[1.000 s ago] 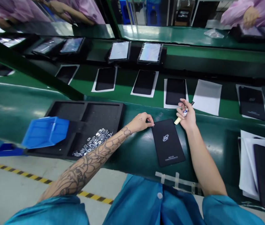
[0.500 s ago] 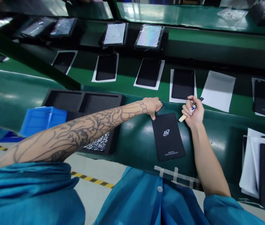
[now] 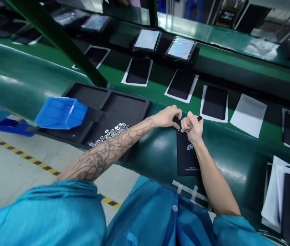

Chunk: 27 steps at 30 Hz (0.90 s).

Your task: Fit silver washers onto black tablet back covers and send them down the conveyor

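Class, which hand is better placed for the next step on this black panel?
Probably the right hand: it holds a slim tool at the top edge of the black panel, while the left hand, also there, looks empty.

Black panel [image 3: 187, 159], logo seemingly pale blue-white; teal smock [image 3: 44, 218]; dark linework tattoo [image 3: 101, 159] on left forearm; green belt [image 3: 237, 150].

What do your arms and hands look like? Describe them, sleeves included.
The left hand and right hand are bare, with no gloves. The left forearm is covered in dark line tattoos; the right forearm shows none. The left sleeve and right sleeve are a loose, shiny teal-blue smock fabric.
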### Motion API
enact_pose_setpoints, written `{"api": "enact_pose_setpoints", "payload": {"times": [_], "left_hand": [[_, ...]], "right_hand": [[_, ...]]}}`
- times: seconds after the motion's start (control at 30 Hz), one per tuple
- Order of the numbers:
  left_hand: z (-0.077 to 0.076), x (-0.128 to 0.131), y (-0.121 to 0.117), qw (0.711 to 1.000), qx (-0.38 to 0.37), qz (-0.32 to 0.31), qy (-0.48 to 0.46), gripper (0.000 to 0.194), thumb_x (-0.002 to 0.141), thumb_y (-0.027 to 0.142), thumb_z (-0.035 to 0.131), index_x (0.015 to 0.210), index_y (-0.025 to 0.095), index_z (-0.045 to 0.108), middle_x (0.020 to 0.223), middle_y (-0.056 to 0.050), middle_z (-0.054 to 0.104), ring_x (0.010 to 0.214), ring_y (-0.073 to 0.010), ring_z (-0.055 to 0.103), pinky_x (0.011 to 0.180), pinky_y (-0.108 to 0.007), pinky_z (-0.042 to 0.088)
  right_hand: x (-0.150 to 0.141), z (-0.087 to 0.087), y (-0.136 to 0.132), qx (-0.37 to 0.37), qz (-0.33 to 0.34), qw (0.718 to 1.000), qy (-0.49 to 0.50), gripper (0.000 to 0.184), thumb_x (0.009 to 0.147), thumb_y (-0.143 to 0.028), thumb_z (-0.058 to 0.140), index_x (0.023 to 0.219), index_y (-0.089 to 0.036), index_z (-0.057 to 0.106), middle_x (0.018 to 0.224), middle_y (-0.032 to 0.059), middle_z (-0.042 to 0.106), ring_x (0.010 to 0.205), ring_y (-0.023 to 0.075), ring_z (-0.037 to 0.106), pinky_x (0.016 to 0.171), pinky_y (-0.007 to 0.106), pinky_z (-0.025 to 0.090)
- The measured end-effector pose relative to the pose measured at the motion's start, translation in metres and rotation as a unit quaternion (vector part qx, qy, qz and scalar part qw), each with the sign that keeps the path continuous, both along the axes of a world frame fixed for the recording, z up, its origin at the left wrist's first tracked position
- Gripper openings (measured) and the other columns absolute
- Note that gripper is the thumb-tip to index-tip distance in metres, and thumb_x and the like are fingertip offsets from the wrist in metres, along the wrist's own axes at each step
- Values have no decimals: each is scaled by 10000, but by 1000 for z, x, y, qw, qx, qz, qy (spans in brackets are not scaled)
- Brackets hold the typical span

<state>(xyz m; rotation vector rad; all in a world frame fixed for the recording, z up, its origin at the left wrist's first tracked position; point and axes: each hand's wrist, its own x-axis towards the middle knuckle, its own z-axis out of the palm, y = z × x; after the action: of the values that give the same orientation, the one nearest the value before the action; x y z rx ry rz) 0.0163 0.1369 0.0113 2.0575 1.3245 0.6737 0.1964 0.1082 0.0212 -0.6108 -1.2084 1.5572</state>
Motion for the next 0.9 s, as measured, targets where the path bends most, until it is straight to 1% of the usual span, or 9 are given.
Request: {"api": "enact_pose_setpoints", "payload": {"times": [0.07,0.17,0.2,0.3,0.4,0.53,0.67,0.8,0.9], "left_hand": [[3,-31,-29,986,51,125,-99,255,881,407,835,981,215,701,1023,-41,707,962,-201,661,854,-317,533],[6,-86,-81,909,105,365,-171,263,944,443,761,999,208,658,978,-35,703,903,-176,670,811,-292,549],[5,-104,-99,892,106,409,-158,279,935,454,766,999,203,661,971,-33,703,901,-174,674,808,-286,554],[-1,-147,-151,873,87,468,-104,291,966,481,728,1047,203,694,1018,-44,727,952,-189,697,890,-320,588],[-10,-170,-188,861,74,499,-69,299,986,489,700,1085,207,707,1099,-62,745,1021,-216,714,1001,-385,595],[-22,-175,-210,860,71,505,1,325,1020,475,650,1186,199,700,1189,-99,734,1097,-253,701,1071,-437,561],[-22,-167,-212,884,34,457,94,352,1071,451,566,1300,208,678,1307,-132,704,1220,-301,646,1115,-480,492],[-16,-160,-208,900,-29,419,117,400,1097,453,560,1438,256,630,1378,-112,684,1267,-299,620,1094,-471,443],[-11,-157,-200,910,-66,389,124,384,1105,464,563,1434,284,645,1366,-104,701,1272,-299,621,1057,-464,408]], "right_hand": [[-4,-4,2,6,0,1000,-4,756,959,-653,729,499,-250,284,416,-69,232,369,83,235,409,289,178],[-8,-8,6,3,6,1000,-13,761,962,-648,737,488,-251,294,415,-69,234,369,80,223,413,289,170],[-9,-9,7,-1,10,1000,-18,762,966,-651,735,485,-252,298,416,-67,234,371,82,226,413,288,171],[-14,-10,10,-10,24,999,-31,770,973,-655,735,481,-251,301,420,-64,236,372,85,241,409,284,171],[-16,-13,11,-17,29,998,-51,785,975,-667,735,487,-249,285,422,-66,232,371,82,242,408,285,166],[-14,-18,6,-10,34,996,-76,762,1032,-606,700,516,-238,277,447,-68,222,400,80,234,451,300,173],[-8,-29,-3,34,-7,995,-96,683,1073,-456,688,561,-222,302,497,-59,244,454,89,237,507,324,167],[-5,-36,-6,56,-17,991,-120,626,1073,-398,689,591,-223,330,531,-44,284,490,106,259,530,338,171],[-5,-36,-5,57,-6,990,-132,608,1073,-407,677,590,-229,353,529,-39,289,487,116,261,520,344,185]]}}
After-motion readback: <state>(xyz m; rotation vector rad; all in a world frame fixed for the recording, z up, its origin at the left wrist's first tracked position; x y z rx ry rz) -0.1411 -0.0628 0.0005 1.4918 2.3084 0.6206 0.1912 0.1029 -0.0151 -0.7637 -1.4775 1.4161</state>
